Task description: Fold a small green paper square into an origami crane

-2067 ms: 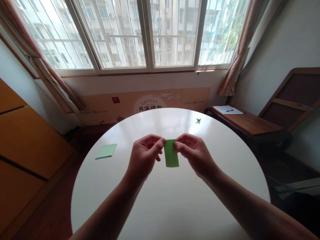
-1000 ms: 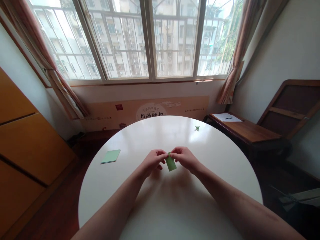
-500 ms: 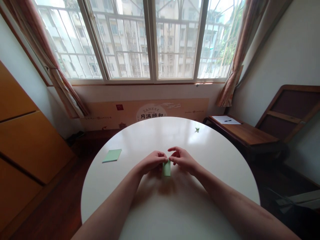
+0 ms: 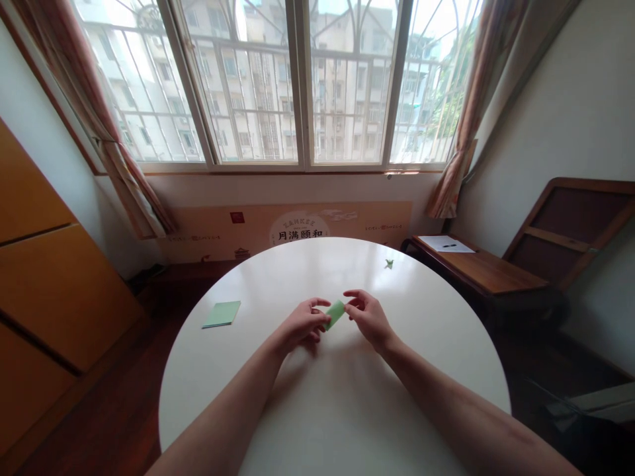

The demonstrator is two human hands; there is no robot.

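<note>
A small folded piece of green paper is held slantwise between my hands, over the middle of the table. My left hand pinches its lower left side between thumb and fingers. At the paper's upper right, my right hand has its thumb and a fingertip closed on the edge, with the index finger raised above. Farther back on the right lies a little folded green paper figure. To the left is a stack of square green paper.
The round white table stands before a barred window. A wooden bench on the right bears a white sheet with a pen. An orange-brown cabinet is on the left.
The green paper has turned from hanging upright to a slant and risen slightly. My right hand has shifted to its upper right edge; the left fingers have spread a little.
</note>
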